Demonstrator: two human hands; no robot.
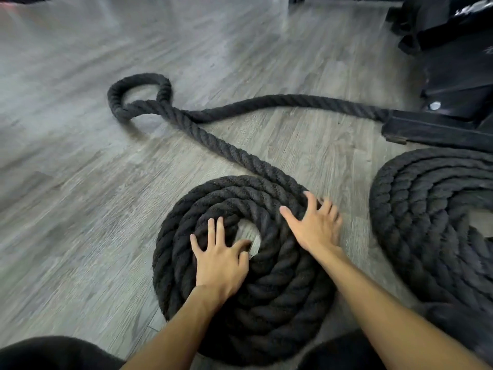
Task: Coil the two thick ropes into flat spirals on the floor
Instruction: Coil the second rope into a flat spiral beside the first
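Rope under our hands: we see black, with a twisted-strand pattern.
Second coil: we see the same black twist.
Floor: we see grey wood-grain planks.
Equipment base: we see black, with one pale round spot.

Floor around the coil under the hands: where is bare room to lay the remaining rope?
Bare floor lies left of the near coil, below the loose loop. The strip between it and the second coil is narrow, held by the right hand. The black equipment base crowds the upper right.
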